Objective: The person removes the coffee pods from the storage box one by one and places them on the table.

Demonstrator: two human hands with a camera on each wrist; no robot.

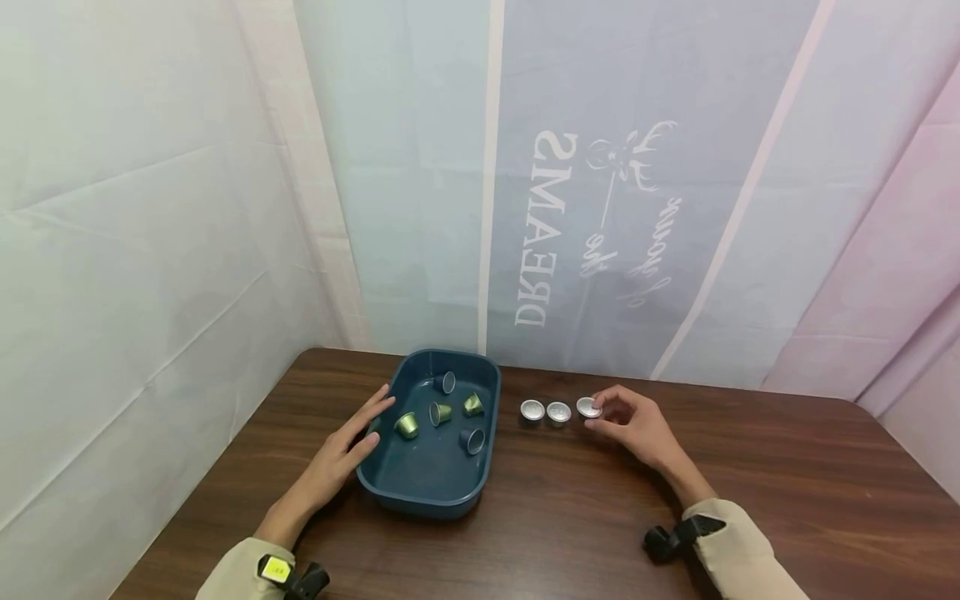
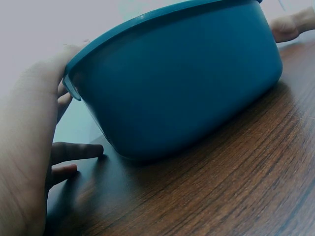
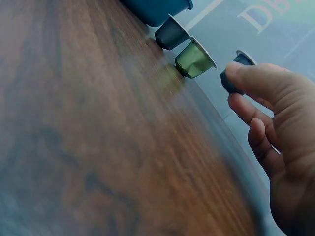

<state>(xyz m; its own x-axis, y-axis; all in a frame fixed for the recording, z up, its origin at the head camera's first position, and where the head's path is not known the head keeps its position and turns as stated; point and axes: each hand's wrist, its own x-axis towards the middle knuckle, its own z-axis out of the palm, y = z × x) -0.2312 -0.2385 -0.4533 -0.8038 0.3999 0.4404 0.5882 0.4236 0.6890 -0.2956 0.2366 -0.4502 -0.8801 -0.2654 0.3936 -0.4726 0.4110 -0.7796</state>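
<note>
The right hand [image 1: 636,427] has thumb and forefinger closed in a narrow pinch on a dark capsule [image 1: 584,407], which seems raised just off the bench [image 1: 570,517]. The left hand [image 1: 333,465] lies at 9 o'clock of the blue tub [image 1: 427,468], fingers long and loosely spread at its rim, gripping no capsule.

From the pinched capsule, at 9 o'clock, a green capsule [image 1: 558,412] stands near it, lid up, and beyond that a second dark capsule [image 1: 532,409]. This row sits near 3 o'clock of the tub.

Inside the tub, one dark capsule [image 1: 447,382] lies towards 1 o'clock, another [image 1: 472,442] past 3, and green ones at 2 [image 1: 472,405], 9 [image 1: 407,427] and near the centre [image 1: 440,413]. A printed curtain [image 1: 420,183] hangs at 12.

The step in hand looks like handling the row's end capsule; whether setting or lifting it, I cannot tell. The next move calls for a level pinch, clear of the green neighbour.
</note>
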